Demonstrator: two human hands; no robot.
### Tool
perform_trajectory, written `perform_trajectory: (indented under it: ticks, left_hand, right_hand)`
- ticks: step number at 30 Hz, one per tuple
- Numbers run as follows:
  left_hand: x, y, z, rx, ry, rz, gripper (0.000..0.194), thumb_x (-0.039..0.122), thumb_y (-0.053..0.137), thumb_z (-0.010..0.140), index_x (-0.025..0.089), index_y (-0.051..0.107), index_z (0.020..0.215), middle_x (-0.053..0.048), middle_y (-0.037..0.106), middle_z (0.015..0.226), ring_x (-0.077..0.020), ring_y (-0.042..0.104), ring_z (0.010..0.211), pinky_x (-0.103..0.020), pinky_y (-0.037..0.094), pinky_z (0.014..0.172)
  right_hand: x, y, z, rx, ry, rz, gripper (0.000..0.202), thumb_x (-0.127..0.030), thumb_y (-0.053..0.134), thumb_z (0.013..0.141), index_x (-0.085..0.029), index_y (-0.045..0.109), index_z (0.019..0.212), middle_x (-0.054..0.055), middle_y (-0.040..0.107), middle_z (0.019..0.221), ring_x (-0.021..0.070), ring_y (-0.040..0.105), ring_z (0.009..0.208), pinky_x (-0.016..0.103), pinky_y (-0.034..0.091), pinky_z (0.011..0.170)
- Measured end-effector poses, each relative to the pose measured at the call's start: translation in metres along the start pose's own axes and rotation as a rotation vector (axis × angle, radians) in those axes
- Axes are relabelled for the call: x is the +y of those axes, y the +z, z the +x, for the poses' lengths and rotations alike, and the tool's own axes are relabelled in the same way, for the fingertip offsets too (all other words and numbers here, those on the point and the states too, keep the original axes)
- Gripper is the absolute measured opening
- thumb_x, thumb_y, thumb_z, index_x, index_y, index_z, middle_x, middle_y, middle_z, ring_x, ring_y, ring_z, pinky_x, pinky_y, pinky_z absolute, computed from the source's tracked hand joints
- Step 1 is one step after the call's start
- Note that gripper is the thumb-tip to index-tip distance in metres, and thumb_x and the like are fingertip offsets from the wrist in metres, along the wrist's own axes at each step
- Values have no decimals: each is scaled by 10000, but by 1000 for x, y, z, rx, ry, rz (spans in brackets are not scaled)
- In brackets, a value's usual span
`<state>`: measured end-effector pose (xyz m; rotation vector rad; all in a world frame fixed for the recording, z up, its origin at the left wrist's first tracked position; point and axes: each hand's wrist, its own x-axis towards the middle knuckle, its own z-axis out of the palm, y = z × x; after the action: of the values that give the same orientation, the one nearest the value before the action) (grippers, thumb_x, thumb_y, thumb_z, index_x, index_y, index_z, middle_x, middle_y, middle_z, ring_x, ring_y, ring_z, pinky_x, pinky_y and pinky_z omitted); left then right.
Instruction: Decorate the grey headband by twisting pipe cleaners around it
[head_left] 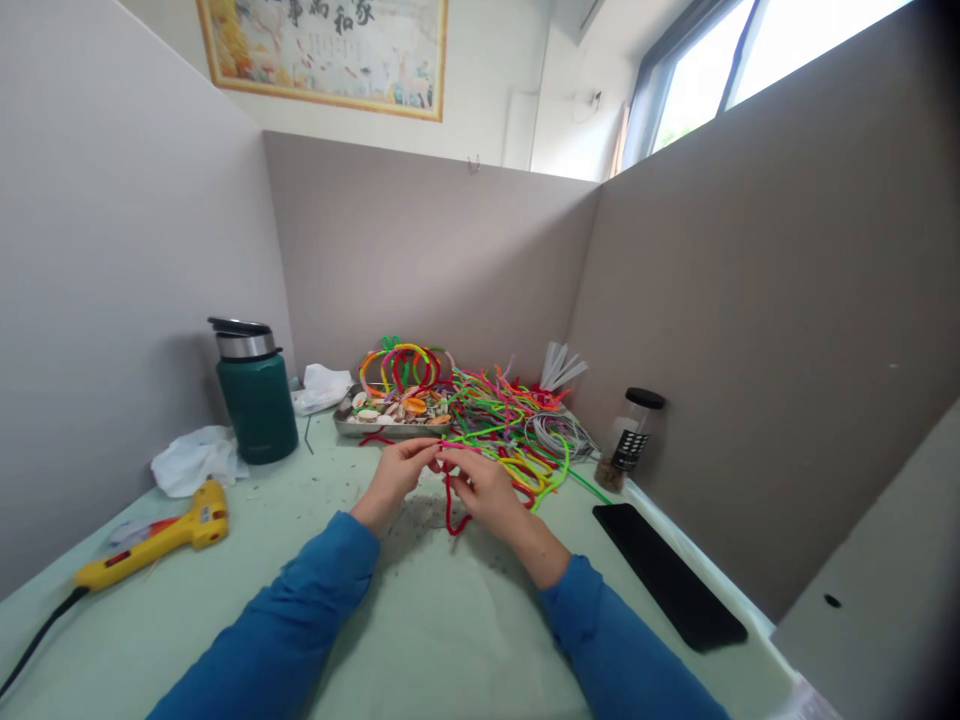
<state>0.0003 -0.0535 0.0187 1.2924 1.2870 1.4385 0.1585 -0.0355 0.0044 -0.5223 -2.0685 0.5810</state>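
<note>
Both my hands meet above the middle of the table, fingertips pinched close together. My left hand (395, 478) and my right hand (491, 492) grip a red pipe cleaner (451, 515), which bends down in a loop below the fingers. A pink length shows at the fingertips, but I cannot tell whether it belongs to the same piece. Just beyond the hands lies a tangled heap of colourful pipe cleaners (495, 400). Behind my left hand, a metal tray (390, 431) holds shells, with several pipe cleaner rings (409, 365) standing over it.
A yellow glue gun (157, 545) with a black cord lies at left, near crumpled tissue (196, 462) and a green bottle (257, 405). At right are a black-lidded jar (630, 440), a black flat pad (664, 575) and clear sticks (559, 368). Grey partitions (427, 240) enclose the table.
</note>
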Motion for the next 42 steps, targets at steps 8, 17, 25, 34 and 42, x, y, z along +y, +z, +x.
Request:
perform_trajectory:
  ticks: [8, 17, 25, 34, 42]
  left_hand:
    - [4, 2, -3, -34, 73, 37, 477, 494, 623, 644, 126, 657, 946, 4, 584, 568, -50, 329, 397, -206, 213, 389]
    - [13, 8, -11, -61, 192, 114, 399, 454, 600, 699, 124, 664, 914, -9, 588, 568, -103, 456, 520, -211, 303, 472]
    - [21, 6, -15, -113, 240, 232, 418, 496, 495, 761, 148, 608, 559, -1, 526, 538, -84, 349, 482, -210, 258, 453]
    - [19, 8, -14, -132, 239, 214, 373, 486, 514, 739, 150, 630, 627, -4, 547, 557, -84, 330, 473, -213, 250, 457]
    - [22, 7, -14, -202, 218, 186, 368, 502, 559, 704, 147, 587, 612, 14, 448, 538, -89, 336, 514, -203, 247, 456]
  right_hand:
    - [1, -6, 1, 161, -113, -147, 293, -205, 457, 874, -265, 600, 1123, 66, 630, 1017, 191, 567, 923, 329, 432, 819]
    - [-2, -15, 5, 338, -133, -201, 172, -256, 510, 858, -241, 659, 942, 69, 624, 924, 211, 492, 894, 387, 382, 831]
    - [-6, -18, 5, 331, -129, -152, 133, -249, 506, 853, -229, 638, 863, 63, 621, 903, 207, 492, 882, 391, 364, 835]
    - [-2, -16, 8, 391, 122, 111, 204, -333, 501, 840, -187, 626, 768, 42, 593, 771, 174, 527, 777, 293, 410, 721]
    - [-1, -23, 13, 362, 361, 449, 267, -430, 584, 757, -172, 648, 770, 10, 601, 661, 120, 509, 583, 234, 395, 552]
